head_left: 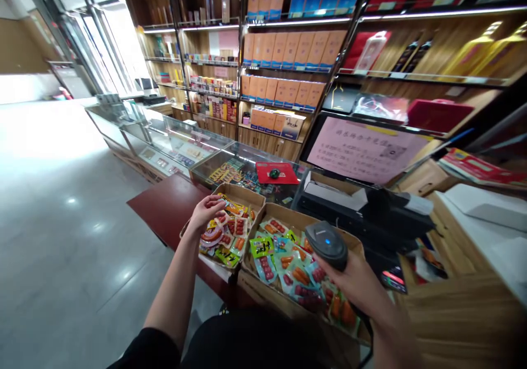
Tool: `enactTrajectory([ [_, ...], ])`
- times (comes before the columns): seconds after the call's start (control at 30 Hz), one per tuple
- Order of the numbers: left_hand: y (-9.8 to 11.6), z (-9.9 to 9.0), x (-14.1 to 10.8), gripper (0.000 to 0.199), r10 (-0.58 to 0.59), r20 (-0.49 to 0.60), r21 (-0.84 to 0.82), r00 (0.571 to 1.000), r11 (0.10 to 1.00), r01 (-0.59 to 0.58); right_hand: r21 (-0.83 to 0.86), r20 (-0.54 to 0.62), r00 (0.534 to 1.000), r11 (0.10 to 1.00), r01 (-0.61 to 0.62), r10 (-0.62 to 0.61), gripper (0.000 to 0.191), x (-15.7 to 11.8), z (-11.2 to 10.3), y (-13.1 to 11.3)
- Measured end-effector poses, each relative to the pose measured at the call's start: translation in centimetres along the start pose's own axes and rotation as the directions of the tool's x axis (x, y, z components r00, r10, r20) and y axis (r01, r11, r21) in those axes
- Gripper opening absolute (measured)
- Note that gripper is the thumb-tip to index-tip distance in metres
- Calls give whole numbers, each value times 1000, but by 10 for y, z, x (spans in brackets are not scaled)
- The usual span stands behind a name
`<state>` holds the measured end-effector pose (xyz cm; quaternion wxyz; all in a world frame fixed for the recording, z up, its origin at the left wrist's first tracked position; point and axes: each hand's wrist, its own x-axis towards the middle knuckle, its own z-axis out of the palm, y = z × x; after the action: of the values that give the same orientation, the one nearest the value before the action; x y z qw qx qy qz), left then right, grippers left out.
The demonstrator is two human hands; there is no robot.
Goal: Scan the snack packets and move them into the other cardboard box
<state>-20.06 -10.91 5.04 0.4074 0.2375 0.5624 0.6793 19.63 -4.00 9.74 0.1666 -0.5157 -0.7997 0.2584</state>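
Observation:
My right hand (pixel 358 278) is wrapped round a black handheld barcode scanner (pixel 327 242), which has a small blue light on top and a cable at the wrist. It is above the right-hand cardboard box (pixel 257 286), where clear, blue and green packets of small sausages (pixel 294 264) lie in a heap. My left hand (pixel 208 213) hovers over the far left part of the other cardboard box (pixel 242 194). Its fingers are loosely bent and apart, with nothing visible in them. Below it lie more snack packets (pixel 236 226), red, yellow and green; whether the fingertips touch any is unclear.
Both boxes stand on a dark red tabletop (pixel 156 204) against a glass display counter (pixel 214 152). A red card (pixel 288 173) with a dark green object lies on the glass. Right of it are a monitor (pixel 362 149) with a handwritten pink sheet, black equipment (pixel 329 207) and a lit phone (pixel 394 279).

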Motion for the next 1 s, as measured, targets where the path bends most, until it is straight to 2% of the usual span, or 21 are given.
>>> enactTrajectory([
  [0.13, -4, 23, 4, 55, -25, 62, -2, 998, 1000, 25, 31, -43, 999, 999, -32, 34, 42, -10, -3, 0],
  [0.33, -26, 86, 18, 55, -93, 263, 67, 960, 995, 78, 78, -155, 969, 980, -184, 194, 43, -37, -13, 13],
  [0.43, -40, 123, 23, 58, -141, 380, 105, 914, 988, 109, 127, -215, 945, 967, -222, 246, 42, -54, -14, 20],
  [0.53, -55, 161, 25, 57, -185, 493, 186, 850, 977, 105, 160, -250, 918, 948, -274, 308, 39, -71, -13, 20],
  [0.67, -81, 207, 25, 50, -238, 595, 382, 768, 924, -10, 215, -270, 891, 925, -312, 364, 35, -87, -9, 17],
  [0.73, -96, 227, 25, 41, -261, 616, 544, 743, 823, -162, 254, -274, 889, 919, -302, 367, 34, -92, -6, 15],
  [0.77, -105, 236, 25, 37, -267, 623, 624, 735, 736, -262, 269, -278, 888, 917, -295, 367, 33, -94, -5, 14],
  [0.87, -127, 260, 23, 30, -308, 619, 776, 722, 379, -503, 288, -305, 878, 915, -284, 369, 31, -99, -3, 8],
  [0.93, -138, 273, 18, 38, -336, 600, 799, 727, 191, -571, 295, -320, 872, 914, -280, 370, 31, -100, -2, 4],
  [1.0, -147, 282, 11, 49, -335, 590, 797, 735, 93, -597, 300, -327, 867, 911, -281, 376, 32, -102, -1, 1],
])
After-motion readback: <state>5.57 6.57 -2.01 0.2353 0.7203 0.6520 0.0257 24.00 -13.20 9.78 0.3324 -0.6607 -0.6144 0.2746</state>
